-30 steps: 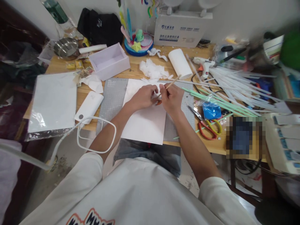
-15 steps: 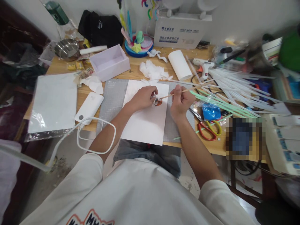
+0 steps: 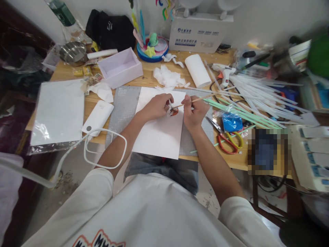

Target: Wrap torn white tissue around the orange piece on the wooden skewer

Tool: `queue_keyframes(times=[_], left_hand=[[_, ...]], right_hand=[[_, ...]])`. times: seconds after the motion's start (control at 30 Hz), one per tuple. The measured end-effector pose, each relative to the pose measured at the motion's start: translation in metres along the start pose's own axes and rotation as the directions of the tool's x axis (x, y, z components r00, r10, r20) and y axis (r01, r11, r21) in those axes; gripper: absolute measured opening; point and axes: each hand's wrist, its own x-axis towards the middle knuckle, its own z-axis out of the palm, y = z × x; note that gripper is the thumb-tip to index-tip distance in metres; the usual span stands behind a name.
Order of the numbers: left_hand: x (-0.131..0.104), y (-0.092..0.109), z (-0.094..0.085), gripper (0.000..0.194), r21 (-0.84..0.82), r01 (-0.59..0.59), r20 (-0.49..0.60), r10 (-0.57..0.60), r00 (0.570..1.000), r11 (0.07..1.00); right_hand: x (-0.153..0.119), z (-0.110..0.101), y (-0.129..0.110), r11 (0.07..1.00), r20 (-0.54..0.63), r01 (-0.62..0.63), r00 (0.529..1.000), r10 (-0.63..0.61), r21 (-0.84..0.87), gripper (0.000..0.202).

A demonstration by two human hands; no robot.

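Over a white sheet of paper [image 3: 159,137] on a grey cutting mat [image 3: 122,106], my left hand [image 3: 160,105] pinches a small white, orange and dark piece [image 3: 174,111]. What exactly this piece is, I cannot make out. My right hand [image 3: 194,111] grips a thin wooden stick [image 3: 199,99] just right of the paper's edge. The stick slants down to the left, and its tip meets or nearly meets the small piece. Its other end points up to the right, past my right hand.
Scissors [image 3: 226,139] and a blue packet [image 3: 232,122] lie right of the mat. Beyond are white strips [image 3: 262,92] and a glue gun [image 3: 226,73]. Crumpled tissue [image 3: 168,77], a white roll [image 3: 197,71] and a lilac box [image 3: 120,68] stand behind. A white power bank [image 3: 98,118] sits left.
My right hand has moved a little to the left with the stick, whose tip is now closer in on the small piece. My left hand has stayed nearly still.
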Motion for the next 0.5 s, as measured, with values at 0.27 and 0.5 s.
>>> queue_keyframes(times=[0.27,0.5], left_hand=[[-0.0012,0.0038,-0.0019,0.030,0.006,-0.012,0.008,0.012,1.000,1.000],[-0.0015,0.0044,0.0023,0.030,0.030,-0.016,0.004,0.016,1.000,0.999]], right_hand=[[-0.0025,0.0005,-0.0003,1.000,0.048,0.003,0.999,-0.003,0.010,0.052],[-0.0025,0.0010,-0.0013,0.998,0.072,-0.023,0.997,0.018,0.063,0.053]])
